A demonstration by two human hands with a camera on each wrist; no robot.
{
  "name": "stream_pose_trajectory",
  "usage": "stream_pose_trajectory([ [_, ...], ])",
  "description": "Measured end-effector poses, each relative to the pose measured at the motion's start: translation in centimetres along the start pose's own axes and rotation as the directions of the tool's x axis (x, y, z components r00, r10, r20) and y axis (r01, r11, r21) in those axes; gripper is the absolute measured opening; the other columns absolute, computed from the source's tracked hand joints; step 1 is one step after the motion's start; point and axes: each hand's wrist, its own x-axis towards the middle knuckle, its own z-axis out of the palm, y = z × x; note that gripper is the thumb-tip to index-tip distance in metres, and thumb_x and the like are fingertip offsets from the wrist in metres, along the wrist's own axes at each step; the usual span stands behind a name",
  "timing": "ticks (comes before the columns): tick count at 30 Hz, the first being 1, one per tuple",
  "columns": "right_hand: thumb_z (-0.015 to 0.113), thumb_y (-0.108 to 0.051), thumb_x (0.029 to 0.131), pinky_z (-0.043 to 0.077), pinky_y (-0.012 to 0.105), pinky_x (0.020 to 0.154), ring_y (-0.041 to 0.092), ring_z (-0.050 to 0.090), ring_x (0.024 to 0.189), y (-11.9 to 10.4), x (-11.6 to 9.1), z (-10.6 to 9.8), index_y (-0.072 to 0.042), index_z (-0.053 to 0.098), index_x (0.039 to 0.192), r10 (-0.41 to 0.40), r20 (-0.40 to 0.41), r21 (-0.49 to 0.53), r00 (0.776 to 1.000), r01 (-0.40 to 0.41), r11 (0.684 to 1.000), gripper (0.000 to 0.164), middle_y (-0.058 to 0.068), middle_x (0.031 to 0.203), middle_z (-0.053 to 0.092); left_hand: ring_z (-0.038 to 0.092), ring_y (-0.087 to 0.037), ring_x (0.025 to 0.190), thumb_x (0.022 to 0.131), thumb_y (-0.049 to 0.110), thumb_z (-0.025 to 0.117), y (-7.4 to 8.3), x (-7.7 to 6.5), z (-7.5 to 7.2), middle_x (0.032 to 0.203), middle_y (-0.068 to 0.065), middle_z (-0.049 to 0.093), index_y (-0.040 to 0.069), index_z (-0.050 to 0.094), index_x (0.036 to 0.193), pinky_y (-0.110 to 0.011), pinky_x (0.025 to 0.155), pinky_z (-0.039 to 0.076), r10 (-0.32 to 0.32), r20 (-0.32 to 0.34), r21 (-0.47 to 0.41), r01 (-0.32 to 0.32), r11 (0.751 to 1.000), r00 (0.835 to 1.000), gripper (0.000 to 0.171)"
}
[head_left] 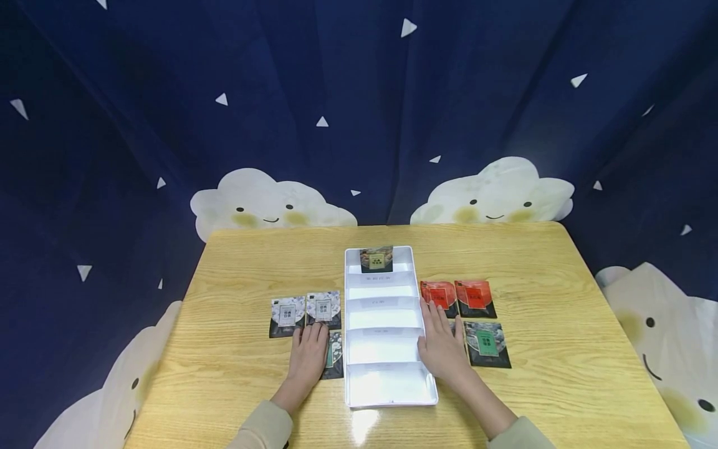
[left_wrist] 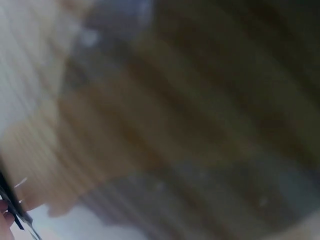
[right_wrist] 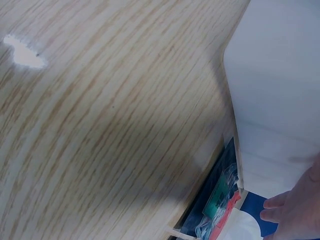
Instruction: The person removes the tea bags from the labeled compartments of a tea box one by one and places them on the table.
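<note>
My left hand [head_left: 308,355] rests at the lower edge of a white-and-black sachet [head_left: 323,307], fingers pointing forward. It partly covers a green-labelled sachet [head_left: 335,358] beside it. A second white-and-black sachet [head_left: 287,315] lies just left. In the blurred left wrist view, some fingers [left_wrist: 6,220] show beside a dark edge. My right hand [head_left: 443,349] lies with extended fingers along the right side of the white compartment tray [head_left: 391,404]. Its fingertips reach a red-and-black sachet [head_left: 440,293], and another sachet beneath the hand is mostly hidden. The right wrist view shows the tray's side [right_wrist: 275,100] near its fingers [right_wrist: 275,207].
One dark sachet [head_left: 376,259] with a gold label leans in the tray's far compartment. Right of my right hand lie another red-and-black sachet [head_left: 475,298] and a green-labelled sachet [head_left: 487,344]. The wooden table [head_left: 252,262] ends at a dark blue curtain [head_left: 359,93].
</note>
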Motion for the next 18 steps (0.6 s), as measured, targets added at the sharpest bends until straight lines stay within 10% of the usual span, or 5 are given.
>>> stream_pose_trajectory([
  [8,0.048,-0.022,0.088,-0.002,0.061,0.104,0.038,0.017,0.136,0.0,0.0,-0.1,-0.008,0.012,0.147,-0.005,0.0,0.006,1.0,0.005,1.0,0.071,0.021,0.148,0.021,0.045,-0.025,0.086,0.088,0.022,0.054,-0.2,1.2,-0.8,0.092,-0.007,0.048,0.009,0.05,0.097,-0.044,0.079,0.033,-0.026,-0.071,-0.023,0.024,0.999,0.997,0.016],
  [18,0.048,-0.022,0.088,-0.001,0.06,0.105,0.038,0.016,0.136,0.0,0.0,-0.1,-0.007,0.013,0.147,-0.005,-0.005,-0.012,1.0,0.005,1.0,0.07,0.02,0.148,0.022,0.045,-0.027,0.109,0.092,0.025,0.05,-0.3,7.4,-4.2,0.115,-0.009,0.053,0.008,0.053,0.118,-0.049,0.093,0.029,-0.105,0.017,-0.122,0.106,0.987,0.994,0.031],
])
